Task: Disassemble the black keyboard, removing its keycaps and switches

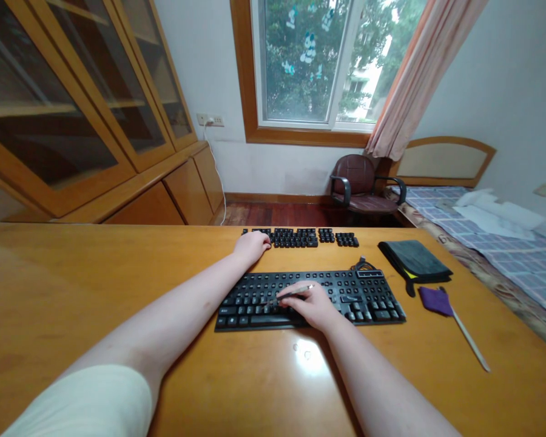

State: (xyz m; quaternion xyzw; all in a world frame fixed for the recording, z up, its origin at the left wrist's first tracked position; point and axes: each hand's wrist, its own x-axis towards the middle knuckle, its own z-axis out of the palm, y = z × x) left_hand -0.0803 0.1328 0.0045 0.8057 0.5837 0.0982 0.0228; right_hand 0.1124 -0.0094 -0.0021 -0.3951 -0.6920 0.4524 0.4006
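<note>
A black keyboard (273,320) lies on the desk in front of me, many of its upper keys bare of caps and its lower rows still capped. Over its middle, my right hand (313,303) grips a slim pen-like tool (303,291), dark towards the keys and pale at its upper end. Its working tip is hard to make out. My left hand (251,247) reaches to the rows of loose black keycaps (295,238) along the far desk edge. Its fingers are curled down at the left part of these rows, and what they hold, if anything, is hidden.
Behind the keyboard lies its coiled cable (363,263). To the right are a folded dark cloth (414,260), a purple cloth piece (435,301) and a thin pale stick (472,343). Beyond the wooden desk (95,279) stand an armchair (357,182) and a bed (468,218).
</note>
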